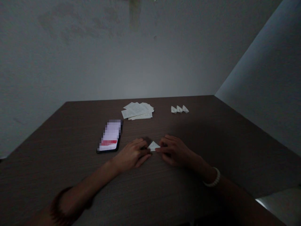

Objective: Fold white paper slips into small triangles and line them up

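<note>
Between my two hands, a small printed sheet of paper is folded into a triangle, its point facing away from me. My left hand grips the triangle's left corner with the fingers curled together. At the right corner, my right hand pinches the paper, a fingertip lying along its lower edge. Both hands rest at the table, and the fingers hide the two side corners. Further back on the right stand three small folded paper pieces in a row, touching or nearly so.
A loose stack of printed paper sheets lies towards the back of the brown table. Left of my hands is a phone with its screen lit and blurred. Grey walls rise behind the table and along its right side.
</note>
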